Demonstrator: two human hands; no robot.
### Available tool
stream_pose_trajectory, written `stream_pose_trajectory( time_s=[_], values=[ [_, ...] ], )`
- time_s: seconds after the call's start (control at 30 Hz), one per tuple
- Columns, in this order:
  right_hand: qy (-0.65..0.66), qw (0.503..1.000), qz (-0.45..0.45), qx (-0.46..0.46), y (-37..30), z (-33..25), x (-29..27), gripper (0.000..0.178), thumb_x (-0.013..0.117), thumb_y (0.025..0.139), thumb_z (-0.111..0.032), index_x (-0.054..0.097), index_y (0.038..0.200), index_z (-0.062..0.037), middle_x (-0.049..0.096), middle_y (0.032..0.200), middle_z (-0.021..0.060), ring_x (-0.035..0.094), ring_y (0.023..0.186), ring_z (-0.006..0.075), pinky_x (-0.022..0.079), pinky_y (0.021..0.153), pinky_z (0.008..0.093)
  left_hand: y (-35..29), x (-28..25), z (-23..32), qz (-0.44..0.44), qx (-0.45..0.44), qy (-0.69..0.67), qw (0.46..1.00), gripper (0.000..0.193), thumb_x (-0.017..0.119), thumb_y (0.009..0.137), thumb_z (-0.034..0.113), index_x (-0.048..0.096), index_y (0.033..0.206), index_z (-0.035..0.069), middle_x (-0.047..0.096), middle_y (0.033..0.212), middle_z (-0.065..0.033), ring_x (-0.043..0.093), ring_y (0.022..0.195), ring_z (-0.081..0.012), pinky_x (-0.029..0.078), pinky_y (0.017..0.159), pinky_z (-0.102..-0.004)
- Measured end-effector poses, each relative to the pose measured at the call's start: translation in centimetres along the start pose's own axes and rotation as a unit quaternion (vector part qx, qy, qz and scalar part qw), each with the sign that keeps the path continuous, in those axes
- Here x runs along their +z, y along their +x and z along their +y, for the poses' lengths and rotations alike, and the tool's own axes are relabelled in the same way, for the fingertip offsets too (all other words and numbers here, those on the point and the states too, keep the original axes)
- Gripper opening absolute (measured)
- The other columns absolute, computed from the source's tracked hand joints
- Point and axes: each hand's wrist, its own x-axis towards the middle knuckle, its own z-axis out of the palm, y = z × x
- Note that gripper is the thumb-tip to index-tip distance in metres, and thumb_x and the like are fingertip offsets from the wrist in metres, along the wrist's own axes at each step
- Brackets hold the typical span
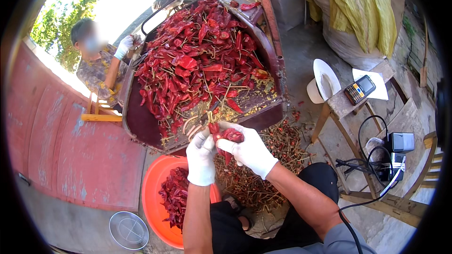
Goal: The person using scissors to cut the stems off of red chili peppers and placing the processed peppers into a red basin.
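Both my hands wear white gloves and meet over the near edge of a maroon metal cart bed (136, 121) heaped with dried red chili peppers (188, 56). My right hand (250, 151) is closed around a few dried chili peppers (231, 135). Close against it, my left hand (201, 159) has its fingers pinched together at the stem end of a chili pepper (213, 128). Below my left forearm stands an orange basin (153, 193) with more red chili peppers (175, 197) in it.
Cut stems (263, 174) litter the floor around my feet. Left of the cart sits another person (101, 68), a gloved hand at its rim. A wooden stool (341, 106) holds a handheld device (360, 89), beside a white hat (324, 82). A round sieve (128, 230) lies left of the basin.
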Motion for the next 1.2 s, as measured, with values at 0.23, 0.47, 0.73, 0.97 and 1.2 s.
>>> stream_pose_trajectory(
  time_s=[0.23, 0.47, 0.73, 0.97, 1.2],
  values=[
    [-0.148, 0.979, 0.054, -0.132, 0.3, 2.2, 1.4, 0.057, 0.076, 0.083, -0.034, 0.062, 0.133, -0.0114, 0.071, 0.105, 0.0154, 0.070, 0.094, 0.0278, 0.053, 0.086, 0.0353, -1.4, -0.9, -0.6, 0.046, 0.038, 0.103, 0.993, 0.027, 0.059, 0.092, -0.008, 0.061, 0.118, -0.003, 0.067, 0.103, -0.0040, 0.062, 0.092, -0.0119, 0.049, 0.085, -0.0242],
    [-0.345, 0.873, 0.186, -0.289, 0.5, 2.0, 1.0, 0.031, 0.077, 0.082, -0.028, 0.073, 0.111, -0.0172, 0.064, 0.091, 0.0086, 0.068, 0.081, 0.0264, 0.054, 0.072, 0.0345, -2.1, -0.1, 0.6, 0.042, 0.041, 0.253, 0.966, 0.023, 0.061, 0.089, -0.008, 0.064, 0.111, -0.004, 0.069, 0.101, -0.0066, 0.063, 0.088, -0.0112, 0.052, 0.081, -0.0256],
    [-0.428, 0.823, 0.180, -0.327, 0.2, 1.9, 0.3, 0.022, 0.074, 0.080, -0.022, 0.067, 0.099, -0.0144, 0.062, 0.089, 0.0069, 0.067, 0.077, 0.0281, 0.052, 0.064, 0.0391, -3.1, -0.1, 3.1, 0.067, 0.166, 0.393, 0.902, 0.058, 0.075, 0.082, 0.009, 0.054, 0.134, -0.003, 0.063, 0.115, -0.0099, 0.060, 0.098, -0.0169, 0.050, 0.089, -0.0323],
    [-0.489, 0.764, 0.195, -0.372, 0.4, 2.2, -0.1, 0.034, 0.074, 0.069, -0.013, 0.063, 0.101, -0.0149, 0.059, 0.093, 0.0057, 0.066, 0.073, 0.0286, 0.051, 0.060, 0.0384, -3.5, 1.6, 4.4, 0.099, 0.399, 0.585, 0.699, 0.062, 0.084, 0.066, 0.008, 0.064, 0.124, 0.007, 0.063, 0.114, -0.0104, 0.059, 0.109, -0.0324, 0.050, 0.088, -0.0391],
    [-0.532, 0.740, 0.151, -0.383, 0.4, 2.3, 0.5, 0.030, 0.073, 0.068, -0.012, 0.061, 0.095, -0.0150, 0.057, 0.089, 0.0057, 0.065, 0.071, 0.0266, 0.050, 0.058, 0.0397, -2.8, -0.1, 2.1, 0.042, 0.382, 0.629, 0.676, 0.028, 0.079, 0.071, 0.003, 0.073, 0.097, 0.009, 0.069, 0.095, -0.0081, 0.064, 0.088, -0.0266, 0.052, 0.080, -0.0374]
  ],
)
